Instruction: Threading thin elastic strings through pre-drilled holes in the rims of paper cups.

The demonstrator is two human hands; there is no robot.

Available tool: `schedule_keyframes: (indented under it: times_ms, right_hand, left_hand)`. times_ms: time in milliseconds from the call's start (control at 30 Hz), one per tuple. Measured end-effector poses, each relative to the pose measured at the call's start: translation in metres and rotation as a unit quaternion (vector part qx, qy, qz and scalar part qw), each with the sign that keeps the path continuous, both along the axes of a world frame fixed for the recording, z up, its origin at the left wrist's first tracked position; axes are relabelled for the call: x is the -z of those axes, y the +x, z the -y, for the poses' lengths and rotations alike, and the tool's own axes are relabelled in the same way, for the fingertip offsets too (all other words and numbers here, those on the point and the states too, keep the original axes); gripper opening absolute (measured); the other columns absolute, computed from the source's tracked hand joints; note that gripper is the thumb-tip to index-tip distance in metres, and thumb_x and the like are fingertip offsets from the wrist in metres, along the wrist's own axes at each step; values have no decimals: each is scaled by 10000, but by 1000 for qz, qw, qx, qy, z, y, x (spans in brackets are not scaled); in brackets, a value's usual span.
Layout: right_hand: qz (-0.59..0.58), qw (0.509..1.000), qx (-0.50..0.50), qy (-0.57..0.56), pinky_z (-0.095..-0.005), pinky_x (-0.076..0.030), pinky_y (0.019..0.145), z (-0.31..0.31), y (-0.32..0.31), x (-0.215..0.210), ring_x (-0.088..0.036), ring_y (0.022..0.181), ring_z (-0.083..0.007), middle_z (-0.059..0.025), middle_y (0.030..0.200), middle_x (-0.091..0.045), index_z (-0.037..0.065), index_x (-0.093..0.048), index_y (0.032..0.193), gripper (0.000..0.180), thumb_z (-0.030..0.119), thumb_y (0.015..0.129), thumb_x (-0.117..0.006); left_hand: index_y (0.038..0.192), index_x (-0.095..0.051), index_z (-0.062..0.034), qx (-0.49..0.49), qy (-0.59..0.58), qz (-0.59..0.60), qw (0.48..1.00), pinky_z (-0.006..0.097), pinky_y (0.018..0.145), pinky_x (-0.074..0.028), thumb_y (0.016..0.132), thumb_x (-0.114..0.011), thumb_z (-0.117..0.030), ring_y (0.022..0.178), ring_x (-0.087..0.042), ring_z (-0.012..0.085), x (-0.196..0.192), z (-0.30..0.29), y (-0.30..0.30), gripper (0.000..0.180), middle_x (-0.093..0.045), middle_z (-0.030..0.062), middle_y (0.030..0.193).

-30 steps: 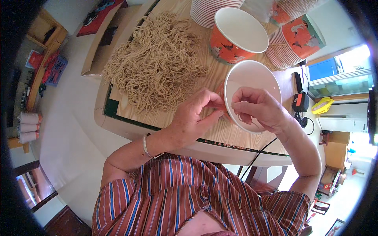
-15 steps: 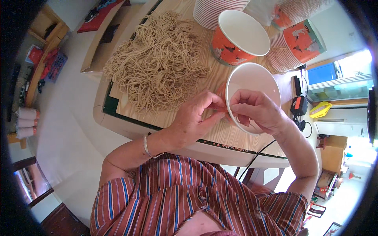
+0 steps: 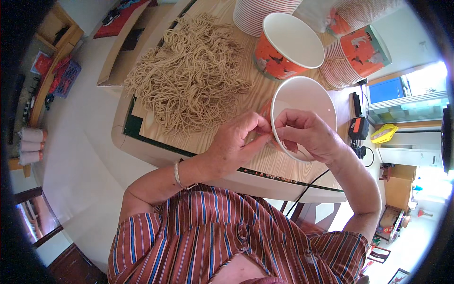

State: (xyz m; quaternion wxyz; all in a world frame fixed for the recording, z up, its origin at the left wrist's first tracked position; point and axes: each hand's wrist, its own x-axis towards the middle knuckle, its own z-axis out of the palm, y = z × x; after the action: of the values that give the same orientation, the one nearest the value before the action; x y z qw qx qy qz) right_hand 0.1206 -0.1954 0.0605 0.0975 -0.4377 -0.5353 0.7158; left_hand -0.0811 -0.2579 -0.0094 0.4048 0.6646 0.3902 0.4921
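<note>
At paper cup [image 3: 302, 102] rim: left hand [image 3: 236, 142], right hand [image 3: 307, 135] fingers pinching.

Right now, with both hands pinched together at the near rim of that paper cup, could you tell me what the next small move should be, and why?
Probably keep the pinch and work on at the rim. The left hand and right hand meet fingertip to fingertip at the near edge of the orange paper cup, which is tilted toward the person. What lies between the fingers is too small to tell; the heap of tan strings lies apart, to the left.

Cord heap [image 3: 189, 83] left of cup [image 3: 302, 109], on table [image 3: 156, 146]
</note>
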Motion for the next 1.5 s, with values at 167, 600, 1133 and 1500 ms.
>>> schedule_keyframes:
  times_ms: [167, 600, 1133, 1500]
  right_hand:
    - [1, 1000, 0, 2, -177, -407, 529, 1, -1, 1, -516, 614, -31, 24, 756, -571, 16, -642, 945, 97, 112, 929, -647]
    - [81, 995, -45, 25, -186, -418, 556, -2, 9, -14, -521, 626, -28, 26, 725, -578, 14, -648, 962, 81, 74, 909, -660]
    - [23, 992, -26, 121, -228, -479, 755, 10, 7, -1, -575, 800, -63, 1, 862, -622, 6, -629, 953, 112, 116, 958, -613]
    - [-54, 997, 42, -41, -199, -376, 484, 14, 4, -9, -453, 552, -51, 10, 727, -518, 23, -581, 967, 99, 121, 973, -593]
  left_hand:
    - [975, -584, -16, 2, -2, -1, 1000, 335, 769, -524, 877, -658, -26, 872, -667, 230, 2, 0, 0, 123, -632, 105, 918]
    - [984, -578, -30, 5, -60, 62, 996, 273, 789, -484, 906, -622, -33, 862, -592, 115, 24, 7, -16, 90, -612, 45, 903]
    - [1020, -534, -10, 11, -182, 286, 941, 251, 881, -493, 959, -541, 23, 949, -601, 98, 33, 16, -29, 70, -602, 55, 1059]
    - [994, -540, -34, -1, -113, 229, 967, 261, 892, -498, 956, -544, 9, 994, -600, 110, 10, 19, -36, 58, -609, 61, 1083]
